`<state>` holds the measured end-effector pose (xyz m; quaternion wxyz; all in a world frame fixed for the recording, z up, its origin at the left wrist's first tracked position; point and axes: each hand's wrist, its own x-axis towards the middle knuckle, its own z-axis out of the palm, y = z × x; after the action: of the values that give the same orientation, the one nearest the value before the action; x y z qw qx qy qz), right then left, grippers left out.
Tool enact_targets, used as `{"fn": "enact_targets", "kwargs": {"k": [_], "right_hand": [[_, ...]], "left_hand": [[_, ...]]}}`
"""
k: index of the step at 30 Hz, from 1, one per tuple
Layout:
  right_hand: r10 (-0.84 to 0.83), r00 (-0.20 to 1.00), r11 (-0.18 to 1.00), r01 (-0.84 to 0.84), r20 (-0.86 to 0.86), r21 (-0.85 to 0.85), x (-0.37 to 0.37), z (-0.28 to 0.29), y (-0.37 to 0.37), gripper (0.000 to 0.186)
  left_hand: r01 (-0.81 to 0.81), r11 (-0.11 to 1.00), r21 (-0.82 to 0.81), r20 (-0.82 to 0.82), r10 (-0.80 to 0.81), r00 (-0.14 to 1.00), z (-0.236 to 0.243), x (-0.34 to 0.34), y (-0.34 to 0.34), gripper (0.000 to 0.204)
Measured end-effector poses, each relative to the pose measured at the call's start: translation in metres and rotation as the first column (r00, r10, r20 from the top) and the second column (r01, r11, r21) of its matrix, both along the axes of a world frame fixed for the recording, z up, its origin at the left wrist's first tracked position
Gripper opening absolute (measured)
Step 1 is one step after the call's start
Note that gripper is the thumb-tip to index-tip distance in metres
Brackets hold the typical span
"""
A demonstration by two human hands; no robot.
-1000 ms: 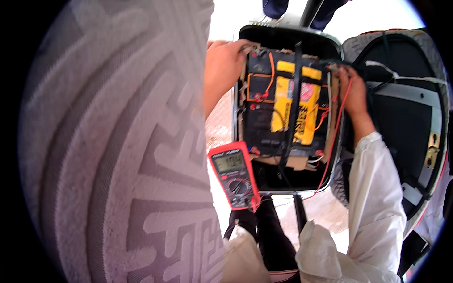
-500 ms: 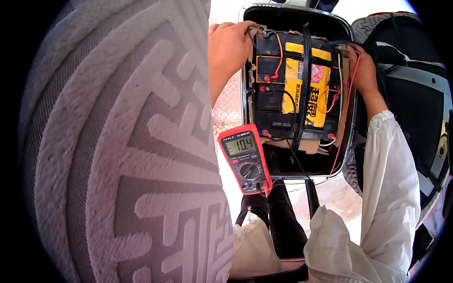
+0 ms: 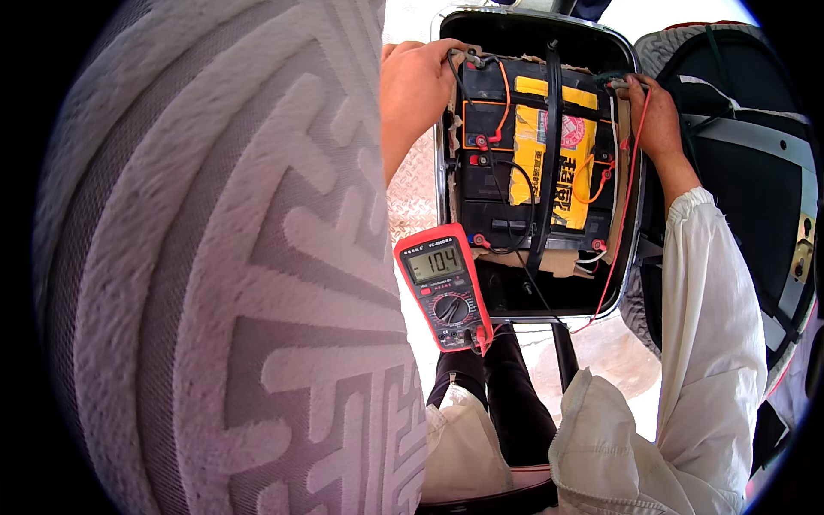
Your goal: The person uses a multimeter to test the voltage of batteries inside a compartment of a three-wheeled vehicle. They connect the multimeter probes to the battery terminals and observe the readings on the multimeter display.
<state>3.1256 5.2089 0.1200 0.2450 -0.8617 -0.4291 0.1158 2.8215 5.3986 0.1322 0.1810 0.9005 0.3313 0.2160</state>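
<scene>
Pale, brightly lit floor [image 3: 631,369] shows in patches below the left fingers [image 3: 442,53] and the right fingers [image 3: 657,90]. Closest to view, grey patterned fabric [image 3: 215,257] fills everything left of the left fingers and hides most of that forearm. Below the right fingers, a loose white sleeve [image 3: 712,318] covers the right arm, while dark-clothed legs [image 3: 511,395] show lower down, below the gap between the two sets of fingers. Farther off, below the left fingers, a red-framed multimeter [image 3: 442,287] overlaps the corner of an open black case [image 3: 506,33], its screen showing a reading; what supports it I cannot tell. Inside the case, between and below the fingers of both hands, sits a black battery pack [image 3: 498,193] with a yellow label [image 3: 577,172] and a black strap [image 3: 552,112] across it. At its upper left corner the left fingers are bent, with a black lead [image 3: 454,74] running from them; whether they grasp it is hidden. At its upper right corner the right fingers pinch the end of a red lead [image 3: 633,163], which trails downward. Right of those fingers stands a black panel [image 3: 730,223]; above and between both sets, dark cloth [image 3: 592,9] meets the upper edge.
</scene>
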Motion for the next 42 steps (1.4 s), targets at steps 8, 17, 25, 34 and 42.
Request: {"fn": "enact_targets", "kwargs": {"k": [8, 17, 25, 34, 42], "right_hand": [[-0.027, 0.998, 1.0, 0.028, -0.048, 0.014, 0.001, 0.003, 0.006, 0.039], [-0.067, 0.997, 0.997, 0.065, -0.045, -0.037, -0.003, 0.004, 0.008, 0.04], [-0.075, 0.996, 0.996, 0.072, -0.052, -0.05, -0.004, 0.007, 0.007, 0.039], [-0.069, 0.997, 0.996, 0.067, -0.039, -0.051, -0.007, 0.008, 0.007, 0.038], [-0.068, 0.997, 0.997, 0.066, -0.03, -0.038, -0.011, 0.01, 0.009, 0.039]], "left_hand": [[0.009, 0.999, -0.039, 0.016, -0.009, 1.0, 0.003, 0.0, 0.002, 0.02], [-0.009, 0.993, -0.118, 0.023, 0.012, 1.0, 0.008, -0.001, 0.003, 0.02], [-0.022, 0.991, -0.128, 0.018, 0.025, 1.0, 0.008, 0.001, 0.002, 0.021], [-0.018, 0.989, -0.143, 0.009, 0.02, 1.0, 0.009, 0.0, 0.002, 0.021], [-0.017, 0.989, -0.15, 0.027, 0.022, 0.999, 0.008, -0.001, 0.004, 0.02]]}}
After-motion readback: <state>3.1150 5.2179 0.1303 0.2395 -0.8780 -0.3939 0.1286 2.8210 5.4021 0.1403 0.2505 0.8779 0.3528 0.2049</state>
